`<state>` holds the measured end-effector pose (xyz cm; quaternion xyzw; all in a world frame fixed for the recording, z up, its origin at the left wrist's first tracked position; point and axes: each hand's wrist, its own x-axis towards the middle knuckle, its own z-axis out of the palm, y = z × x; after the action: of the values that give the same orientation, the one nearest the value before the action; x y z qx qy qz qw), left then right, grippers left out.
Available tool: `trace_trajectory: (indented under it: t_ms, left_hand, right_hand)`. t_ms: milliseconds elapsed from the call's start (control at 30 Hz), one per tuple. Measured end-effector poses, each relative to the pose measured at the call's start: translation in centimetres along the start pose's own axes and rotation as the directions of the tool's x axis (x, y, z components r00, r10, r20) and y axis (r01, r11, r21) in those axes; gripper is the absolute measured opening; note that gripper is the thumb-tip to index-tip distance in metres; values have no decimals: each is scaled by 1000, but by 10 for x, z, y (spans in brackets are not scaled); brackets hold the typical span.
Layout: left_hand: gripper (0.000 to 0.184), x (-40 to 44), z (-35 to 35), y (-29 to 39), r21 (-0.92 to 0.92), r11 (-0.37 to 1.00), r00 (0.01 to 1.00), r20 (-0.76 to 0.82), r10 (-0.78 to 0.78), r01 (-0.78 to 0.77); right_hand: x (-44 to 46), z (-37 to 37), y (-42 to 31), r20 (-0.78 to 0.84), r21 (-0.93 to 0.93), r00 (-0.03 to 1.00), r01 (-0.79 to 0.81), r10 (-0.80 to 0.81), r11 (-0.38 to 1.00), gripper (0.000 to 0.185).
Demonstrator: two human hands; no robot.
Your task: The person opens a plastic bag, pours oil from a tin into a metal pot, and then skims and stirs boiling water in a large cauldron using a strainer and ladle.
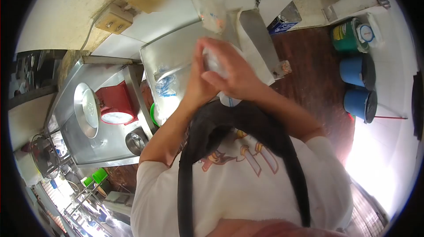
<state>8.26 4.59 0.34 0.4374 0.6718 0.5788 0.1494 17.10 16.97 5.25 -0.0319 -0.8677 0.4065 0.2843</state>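
Observation:
Both hands are raised in front of the chest, over the metal worktop (154, 56). A pale, clear-looking item (214, 62), blurred, lies between them. My left hand (198, 76) curls round one side of it. From the other side my right hand (234, 69) wraps it, with the fingertips close to those of my left hand. A white rounded piece (229, 101) shows below the wrists; whether it belongs to the held item I cannot tell. Just beyond the fingers stands a clear plastic bottle (212, 9). A clear and blue plastic wrapper (165, 87) lies left of my left hand.
On the left steel table (88, 148) are a red scale (115, 100) with a round metal pan (86, 110) and a metal bowl (136, 141). Blue buckets (353, 73) and a green tin (346, 36) stand at the right. A blue can (285, 20) is behind.

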Motion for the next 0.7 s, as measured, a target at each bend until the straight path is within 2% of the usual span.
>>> trace_trajectory:
  t_ms: [33,67,133,167,267,300,333,400,500,600,633,700]
  left_hand:
    - [109,-6,7,-24,70,997,999,-26,-26,28]
    - [107,-12,12,-46,140,989,997,-57,-47,55]
    - [102,-37,20,-89,58,976,977,12,-212,211]
    - [100,-50,23,-98,22,954,953,52,-299,298]
    - [98,-63,32,-99,-4,945,945,30,-326,327]
    - [90,-65,34,-101,62,947,948,32,-318,315]
    - [88,-66,37,-103,33,938,932,103,-348,346]
    - [83,-62,41,-107,-11,914,887,247,-391,406]
    - [67,-56,56,-106,190,965,952,217,-218,178]
    - [58,-18,53,-87,245,947,906,315,-281,208]
    - [51,0,43,-88,299,909,820,411,-399,292]
    - [38,62,25,-35,386,895,931,189,-313,223]
  right_hand:
    - [-3,11,8,32,-30,999,39,-38,999,55]
    - [-9,15,20,28,-2,999,-26,26,1000,57]
    - [-14,17,42,14,53,988,-153,153,987,62]
    - [-15,13,40,36,8,989,-142,142,990,60]
    - [-10,-10,24,78,-173,987,-127,142,977,55]
    - [-6,-17,18,95,-249,982,-133,161,959,53]
    - [-3,-21,16,112,-323,978,-133,177,937,50]
    - [-2,-23,24,100,-321,973,-168,210,932,45]
    - [-11,-31,52,17,-348,986,-152,168,925,41]
    - [-22,-69,90,-85,-476,989,-145,119,867,40]
    - [-25,-83,102,-114,-528,987,-154,110,835,39]
    - [-8,-123,110,-205,-499,977,-154,56,853,39]
